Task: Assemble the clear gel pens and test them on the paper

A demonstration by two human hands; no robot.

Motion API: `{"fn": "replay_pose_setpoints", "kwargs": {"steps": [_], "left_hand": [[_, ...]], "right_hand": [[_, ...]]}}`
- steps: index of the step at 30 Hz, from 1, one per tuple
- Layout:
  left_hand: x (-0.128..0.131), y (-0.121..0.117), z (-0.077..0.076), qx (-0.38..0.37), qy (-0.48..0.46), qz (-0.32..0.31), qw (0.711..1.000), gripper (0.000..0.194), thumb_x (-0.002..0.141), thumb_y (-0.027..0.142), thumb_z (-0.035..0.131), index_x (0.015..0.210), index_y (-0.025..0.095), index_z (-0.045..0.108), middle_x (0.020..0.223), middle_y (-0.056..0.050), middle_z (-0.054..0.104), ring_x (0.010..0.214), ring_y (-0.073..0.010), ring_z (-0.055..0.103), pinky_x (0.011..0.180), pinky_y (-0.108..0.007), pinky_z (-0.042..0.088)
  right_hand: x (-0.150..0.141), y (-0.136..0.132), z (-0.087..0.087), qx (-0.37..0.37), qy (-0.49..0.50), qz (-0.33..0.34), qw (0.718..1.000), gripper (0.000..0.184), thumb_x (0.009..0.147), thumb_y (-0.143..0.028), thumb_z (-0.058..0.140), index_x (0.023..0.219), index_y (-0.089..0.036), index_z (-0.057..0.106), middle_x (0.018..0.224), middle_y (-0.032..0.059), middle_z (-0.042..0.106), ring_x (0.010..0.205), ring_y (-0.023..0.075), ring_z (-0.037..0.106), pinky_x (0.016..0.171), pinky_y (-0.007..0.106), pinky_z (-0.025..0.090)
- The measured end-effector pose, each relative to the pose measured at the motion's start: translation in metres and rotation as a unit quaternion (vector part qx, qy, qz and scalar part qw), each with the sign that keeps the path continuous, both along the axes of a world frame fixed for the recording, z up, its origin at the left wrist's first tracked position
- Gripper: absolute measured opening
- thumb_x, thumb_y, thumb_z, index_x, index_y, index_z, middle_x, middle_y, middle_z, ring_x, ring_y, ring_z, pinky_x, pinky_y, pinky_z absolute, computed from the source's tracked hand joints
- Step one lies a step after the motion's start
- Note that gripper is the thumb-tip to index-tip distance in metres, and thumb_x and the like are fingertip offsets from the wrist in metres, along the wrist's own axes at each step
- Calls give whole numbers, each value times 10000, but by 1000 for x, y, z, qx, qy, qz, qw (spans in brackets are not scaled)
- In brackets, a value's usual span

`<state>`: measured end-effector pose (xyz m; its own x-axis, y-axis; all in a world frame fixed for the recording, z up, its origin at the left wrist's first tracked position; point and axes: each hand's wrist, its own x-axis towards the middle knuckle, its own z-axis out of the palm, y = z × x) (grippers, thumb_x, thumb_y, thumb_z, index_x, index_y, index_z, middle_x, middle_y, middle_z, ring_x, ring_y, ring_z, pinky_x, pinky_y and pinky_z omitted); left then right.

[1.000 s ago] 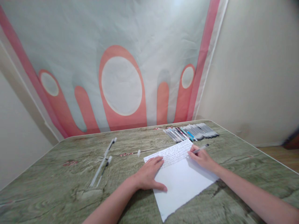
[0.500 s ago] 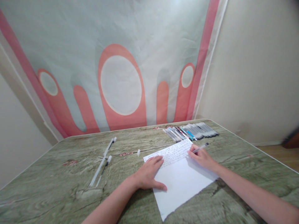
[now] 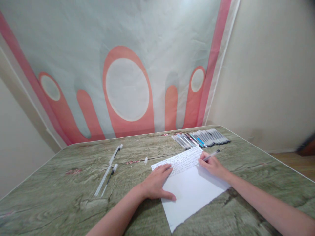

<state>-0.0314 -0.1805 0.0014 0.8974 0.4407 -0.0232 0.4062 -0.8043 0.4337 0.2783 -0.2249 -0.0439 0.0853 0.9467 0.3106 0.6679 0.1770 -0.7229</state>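
Note:
A white sheet of paper [image 3: 189,193] lies at a slant on the table, its upper part covered in rows of handwriting and its lower edge torn. My left hand [image 3: 158,183] rests flat on the sheet's left side, thumb spread away from the fingers. In my right hand [image 3: 211,165] a clear pen [image 3: 212,155] with a dark end is pinched, tilted up to the right. Its tip meets the paper near the right end of the lowest written lines, though the fingers partly hide it.
Several pens [image 3: 211,137] lie in a row beyond the paper. Left on the wood-patterned table [image 3: 61,193] are pen parts [image 3: 103,180] and a dark-ended refill [image 3: 109,179]. A small clear cap [image 3: 146,160] stands near the paper. A printed backdrop [image 3: 157,42] hangs behind the table.
The pen and right hand have shifted only very slightly along the written line. The left hand and the paper stay in place.

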Motion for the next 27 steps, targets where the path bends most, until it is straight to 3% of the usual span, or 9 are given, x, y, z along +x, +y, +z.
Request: {"fn": "replay_pose_setpoints", "kwargs": {"steps": [15,27], "left_hand": [[1,-1,1,-2,0,9,1000,990,552,717,516,1338,180,246,1407,-116,202,1272,-290,191,1047,-395,154],[2,-2,4,-1,1,3,1000,989,558,720,509,1334,164,253,1401,-125,215,1273,-289,190,1049,-387,151]], "right_hand": [[-4,-2,7,4,31,2,999,168,745,-302,468,618,-195,443,549,-38,429,545,115,410,530,237,319],[1,2,-2,12,16,-2,1000,132,743,-267,455,633,-198,431,553,-41,429,540,113,413,523,239,315]]}}
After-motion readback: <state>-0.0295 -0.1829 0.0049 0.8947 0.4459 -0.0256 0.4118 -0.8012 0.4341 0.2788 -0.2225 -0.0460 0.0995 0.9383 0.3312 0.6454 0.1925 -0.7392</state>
